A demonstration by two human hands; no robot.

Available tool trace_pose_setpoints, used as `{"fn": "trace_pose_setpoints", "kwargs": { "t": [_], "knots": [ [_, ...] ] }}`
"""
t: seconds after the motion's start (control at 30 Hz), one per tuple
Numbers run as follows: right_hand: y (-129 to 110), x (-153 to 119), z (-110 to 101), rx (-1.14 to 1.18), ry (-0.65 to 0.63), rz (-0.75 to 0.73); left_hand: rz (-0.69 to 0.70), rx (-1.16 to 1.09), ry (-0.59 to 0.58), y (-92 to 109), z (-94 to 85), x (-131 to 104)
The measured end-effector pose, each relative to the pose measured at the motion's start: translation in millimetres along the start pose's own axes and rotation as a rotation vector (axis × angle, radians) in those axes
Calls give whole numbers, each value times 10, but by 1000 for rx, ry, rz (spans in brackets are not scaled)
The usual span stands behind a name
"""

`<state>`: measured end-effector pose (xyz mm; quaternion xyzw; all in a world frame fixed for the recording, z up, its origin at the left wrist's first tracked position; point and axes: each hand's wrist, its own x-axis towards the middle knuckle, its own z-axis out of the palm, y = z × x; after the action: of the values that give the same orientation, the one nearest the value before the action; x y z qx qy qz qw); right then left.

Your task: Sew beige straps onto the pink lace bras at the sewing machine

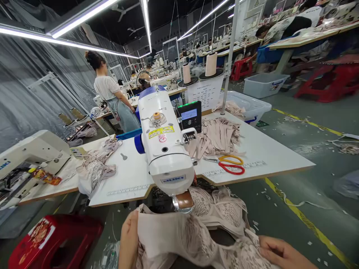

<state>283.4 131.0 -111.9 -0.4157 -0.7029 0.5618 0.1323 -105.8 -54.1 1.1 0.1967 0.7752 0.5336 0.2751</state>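
A beige lace bra [193, 235] is stretched between my two hands, below the head of a white sewing machine [168, 149]. My left hand [129, 239] grips its plain side band. On the other side my right hand [280, 252] pinches the bra near a lace cup. Another beige lace bra [224, 207] lies just behind, close under the machine's head; where one garment ends and the other begins is partly hidden. The machine's needle area is covered by its brown and metal front guard [183, 201].
Scissors with red and yellow handles [231, 164] and a pile of beige straps [218, 136] lie on the white table [269, 153]. More lace garments [98, 164] are heaped at left. A red stool [56, 243] stands lower left; a person [109, 89] stands beyond.
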Motion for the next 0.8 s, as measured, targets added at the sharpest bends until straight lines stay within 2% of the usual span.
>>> {"fn": "trace_pose_setpoints", "kwargs": {
  "t": [0.07, 0.1, 0.17, 0.2, 0.27, 0.33, 0.37, 0.4, 0.47, 0.53, 0.57, 0.63, 0.7, 0.8],
  "knots": [
    [-241, -30, 44, 85, 43, -41, 112, 283, 69, -19, -41, 128],
    [-371, -46, 84, 114, 71, -62, 194, 433, 109, -39, 3, 162],
    [-630, -69, 202, 155, 106, -141, 364, 590, 107, -101, 232, 141],
    [-749, -71, 277, 166, 91, -192, 429, 566, 31, -140, 403, 83],
    [-941, -43, 429, 203, 16, -339, 436, 381, -281, -217, 783, -105],
    [-1039, 23, 549, 243, -59, -461, 299, 175, -630, -274, 1111, -308],
    [-1049, 61, 584, 249, -90, -494, 213, 105, -764, -295, 1232, -386],
    [-1039, 100, 597, 237, -123, -508, 128, 53, -860, -312, 1321, -439],
    [-980, 187, 541, 173, -201, -505, -33, -27, -920, -341, 1416, -479],
    [-931, 327, 360, 64, -200, -497, -171, -123, -871, -364, 1430, -471],
    [-929, 434, 221, -9, -141, -486, -225, -168, -828, -369, 1422, -466],
    [-996, 732, -132, -211, 102, -404, -284, -226, -768, -360, 1398, -467],
    [-1138, 1122, -538, -460, 372, -211, -273, -232, -772, -328, 1384, -481],
    [-1366, 1741, -1083, -563, 523, -84, -166, -137, -800, -271, 1382, -494]
  ]
}}
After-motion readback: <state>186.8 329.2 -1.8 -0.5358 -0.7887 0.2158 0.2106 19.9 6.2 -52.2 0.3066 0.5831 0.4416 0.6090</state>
